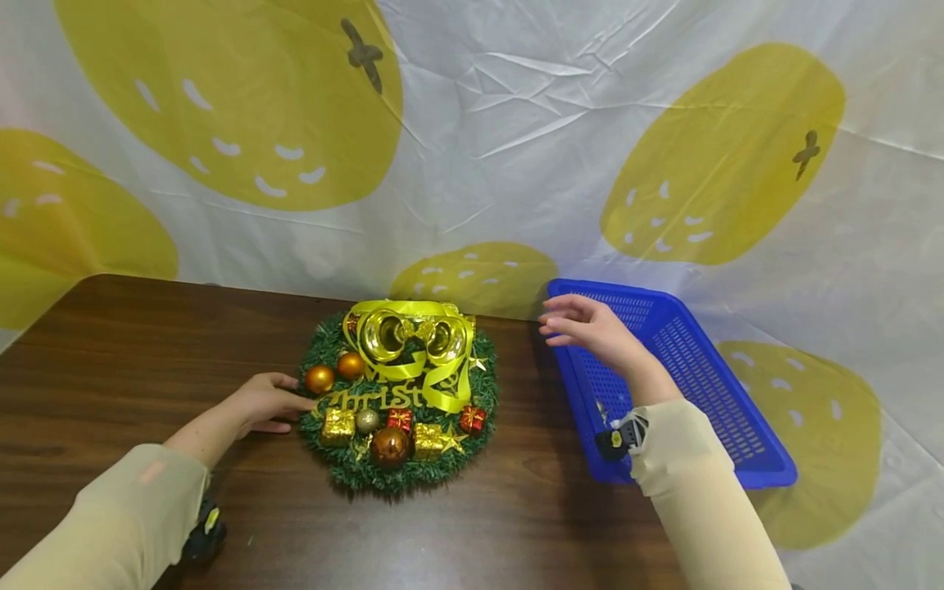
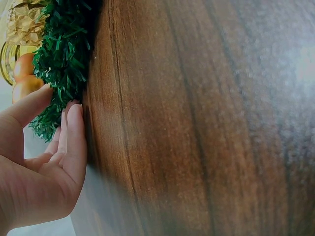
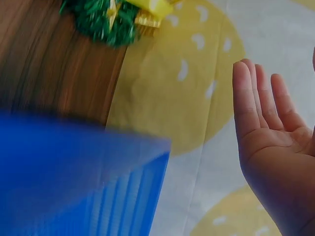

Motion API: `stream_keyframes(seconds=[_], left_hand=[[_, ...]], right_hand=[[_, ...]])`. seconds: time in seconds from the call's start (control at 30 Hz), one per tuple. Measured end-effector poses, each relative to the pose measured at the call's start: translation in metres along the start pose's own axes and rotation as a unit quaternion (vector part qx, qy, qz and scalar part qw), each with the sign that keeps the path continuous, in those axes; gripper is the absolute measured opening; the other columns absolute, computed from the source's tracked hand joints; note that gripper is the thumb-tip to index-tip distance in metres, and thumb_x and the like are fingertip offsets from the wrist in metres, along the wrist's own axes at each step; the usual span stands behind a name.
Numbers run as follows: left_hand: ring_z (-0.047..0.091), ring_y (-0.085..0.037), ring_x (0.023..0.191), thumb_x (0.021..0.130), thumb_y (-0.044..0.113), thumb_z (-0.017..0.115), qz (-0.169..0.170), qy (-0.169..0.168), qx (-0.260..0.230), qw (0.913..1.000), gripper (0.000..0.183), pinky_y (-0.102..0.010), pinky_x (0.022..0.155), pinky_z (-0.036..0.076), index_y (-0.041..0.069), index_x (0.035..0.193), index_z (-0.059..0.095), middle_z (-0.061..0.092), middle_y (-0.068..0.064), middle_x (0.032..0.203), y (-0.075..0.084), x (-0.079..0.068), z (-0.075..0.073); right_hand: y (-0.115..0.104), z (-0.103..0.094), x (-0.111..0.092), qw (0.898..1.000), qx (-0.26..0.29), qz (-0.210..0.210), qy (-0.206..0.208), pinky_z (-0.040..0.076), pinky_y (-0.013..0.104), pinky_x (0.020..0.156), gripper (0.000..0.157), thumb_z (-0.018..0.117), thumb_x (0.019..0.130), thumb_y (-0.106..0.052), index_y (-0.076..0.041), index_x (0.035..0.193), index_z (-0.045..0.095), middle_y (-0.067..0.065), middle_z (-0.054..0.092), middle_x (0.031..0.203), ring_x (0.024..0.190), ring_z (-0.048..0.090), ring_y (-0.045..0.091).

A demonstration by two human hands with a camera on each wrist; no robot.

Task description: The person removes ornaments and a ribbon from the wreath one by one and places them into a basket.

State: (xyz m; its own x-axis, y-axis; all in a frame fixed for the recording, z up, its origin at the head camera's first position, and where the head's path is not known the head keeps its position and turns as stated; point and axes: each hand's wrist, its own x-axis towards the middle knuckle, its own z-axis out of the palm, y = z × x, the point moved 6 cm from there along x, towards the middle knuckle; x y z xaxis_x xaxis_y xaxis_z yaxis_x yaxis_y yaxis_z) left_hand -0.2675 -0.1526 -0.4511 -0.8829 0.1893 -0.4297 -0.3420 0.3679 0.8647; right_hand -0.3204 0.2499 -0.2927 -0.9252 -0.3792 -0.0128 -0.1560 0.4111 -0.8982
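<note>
A green tinsel Christmas wreath (image 1: 398,483) lies on the table with gold bells (image 1: 387,334), a yellow ribbon (image 1: 448,399), baubles (image 1: 391,447), small gift boxes and gold lettering on it. At its left edge is my left hand (image 1: 267,403). The left wrist view shows that thumb and its fingers (image 2: 74,132) nearly straight against the tinsel; some fingertips are hidden by it. Over the left side of a blue plastic basket (image 1: 583,410) hovers my right hand (image 1: 601,336), holding nothing. Its fingers (image 3: 243,98) are extended and loosely spread in the right wrist view.
The basket stands at the right, its perforated walls slanting outward; a small pale item lies inside near the right wrist. Behind the brown wooden table (image 1: 184,344) hangs a white cloth (image 1: 487,164) with yellow fruit prints. Each wrist carries a black camera (image 1: 619,442).
</note>
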Motion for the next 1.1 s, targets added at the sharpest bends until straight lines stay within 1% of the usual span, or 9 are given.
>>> stream_keyframes(seconds=[0.1,0.27,0.37,0.6,0.67,0.73,0.83,0.97,1.1], left_hand=[[0.06,-0.016,0.091,0.087,0.019,0.065,-0.001,0.0,0.0,1.0,0.076,-0.029,0.071,0.057,-0.016,0.138,0.022,0.051,-0.027,0.121,0.0,0.0,0.0],[0.06,-0.017,0.091,0.086,0.019,0.066,-0.004,0.002,-0.001,1.0,0.076,-0.028,0.071,0.057,-0.016,0.138,0.023,0.05,-0.027,0.122,0.001,-0.001,0.0],[0.06,-0.017,0.093,0.086,0.019,0.066,-0.004,0.001,0.0,1.0,0.076,-0.028,0.071,0.057,-0.016,0.138,0.023,0.048,-0.029,0.124,0.001,-0.001,0.001],[0.06,-0.017,0.092,0.087,0.019,0.066,-0.004,0.001,0.0,1.0,0.076,-0.028,0.071,0.057,-0.016,0.138,0.022,0.049,-0.029,0.124,0.0,-0.001,0.001],[0.06,-0.017,0.093,0.087,0.019,0.065,-0.004,0.0,0.0,1.0,0.076,-0.028,0.07,0.057,-0.016,0.138,0.022,0.049,-0.029,0.123,0.0,-0.001,0.001],[0.06,-0.018,0.093,0.087,0.019,0.065,-0.004,0.0,0.0,1.0,0.075,-0.028,0.07,0.057,-0.016,0.138,0.022,0.049,-0.029,0.123,0.0,-0.001,0.001],[0.06,-0.018,0.094,0.087,0.019,0.065,-0.003,-0.001,0.001,1.0,0.075,-0.028,0.07,0.057,-0.016,0.138,0.022,0.049,-0.029,0.123,0.0,-0.001,0.001],[0.06,-0.017,0.092,0.087,0.019,0.065,-0.004,0.0,0.002,1.0,0.075,-0.028,0.07,0.057,-0.016,0.138,0.022,0.05,-0.028,0.123,0.001,-0.002,0.001],[0.06,-0.015,0.091,0.087,0.019,0.065,-0.006,0.0,0.004,1.0,0.075,-0.027,0.069,0.057,-0.015,0.138,0.022,0.05,-0.028,0.123,0.001,-0.002,0.001]], right_hand=[[-0.006,0.013,0.002,1.0,0.004,-0.009,-0.004,0.055,0.032,0.086,0.044,0.054,0.094,-0.01,0.009,0.132,0.042,0.032,0.051,0.125,0.098,0.064,0.012],[-0.017,0.036,0.005,0.998,0.043,-0.039,-0.012,0.055,0.03,0.085,0.045,0.052,0.092,0.0,0.013,0.133,0.038,0.036,0.05,0.123,0.092,0.064,0.007],[-0.021,0.049,0.006,0.997,0.048,-0.052,-0.021,0.055,0.029,0.086,0.046,0.054,0.091,0.001,0.013,0.133,0.038,0.036,0.051,0.123,0.093,0.064,0.007],[-0.026,0.074,0.001,0.995,0.052,-0.073,-0.041,0.052,0.026,0.089,0.054,0.064,0.089,-0.016,0.005,0.134,0.042,0.033,0.05,0.126,0.114,0.055,0.035],[-0.026,0.081,0.0,0.993,0.065,-0.079,-0.051,0.052,0.026,0.09,0.061,0.067,0.087,-0.022,0.006,0.135,0.041,0.034,0.049,0.126,0.114,0.055,0.033],[-0.026,0.089,-0.001,0.992,0.072,-0.086,-0.06,0.052,0.027,0.09,0.07,0.07,0.083,-0.029,0.006,0.135,0.041,0.034,0.049,0.126,0.111,0.058,0.024],[-0.026,0.1,-0.003,0.989,0.08,-0.102,-0.074,0.05,0.036,0.094,0.081,0.074,0.077,-0.035,0.007,0.136,0.039,0.034,0.049,0.126,0.108,0.058,0.015],[-0.024,0.114,-0.007,0.986,0.081,-0.116,-0.093,0.043,0.051,0.101,0.087,0.077,0.072,-0.038,0.005,0.138,0.038,0.034,0.048,0.126,0.115,0.054,0.032],[-0.019,0.129,-0.009,0.984,0.072,-0.118,-0.113,0.039,0.056,0.102,0.079,0.076,0.076,-0.029,0.002,0.138,0.039,0.031,0.05,0.126,0.119,0.048,0.041]])
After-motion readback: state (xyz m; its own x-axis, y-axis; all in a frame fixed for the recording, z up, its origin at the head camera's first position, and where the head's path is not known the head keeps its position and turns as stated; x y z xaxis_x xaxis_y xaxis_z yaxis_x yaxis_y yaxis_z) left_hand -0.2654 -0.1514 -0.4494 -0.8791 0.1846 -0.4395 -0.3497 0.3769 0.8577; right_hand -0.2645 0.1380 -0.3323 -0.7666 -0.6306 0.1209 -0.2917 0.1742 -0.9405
